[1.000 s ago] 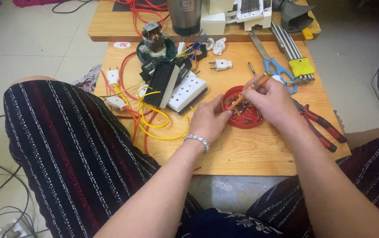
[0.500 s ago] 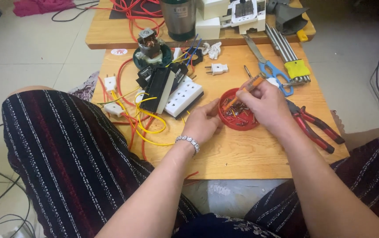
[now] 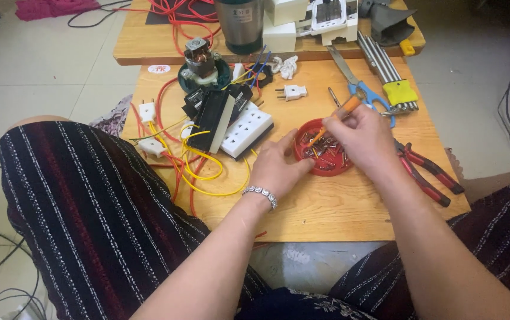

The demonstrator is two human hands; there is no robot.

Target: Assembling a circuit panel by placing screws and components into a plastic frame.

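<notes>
— Looking down from the head camera: where is the left hand [image 3: 279, 167]?

— Flat on the low wooden table [image 3: 338, 207], fingers spread, fingertips touching the near-left rim of the round red plastic dish [image 3: 325, 155] of small metal-and-red parts. Half a second ago its fingers were curled near the right hand above the dish; now it has dropped and opened out.

— And the right hand [image 3: 366, 137]?

— Over the dish's right side, thumb and fingers pinching an orange-handled screwdriver [image 3: 339, 115], its tip slanting down into the dish. That grip is unchanged.

— What lies round about?

— A white multi-socket power strip [image 3: 248, 129] just left of the dish, yellow wires [image 3: 207, 172] looping beside it, red-handled pliers [image 3: 427, 175] to the right of the right hand, blue-handled scissors [image 3: 365, 89] behind it. The dish sits mid-table, as before.
</notes>
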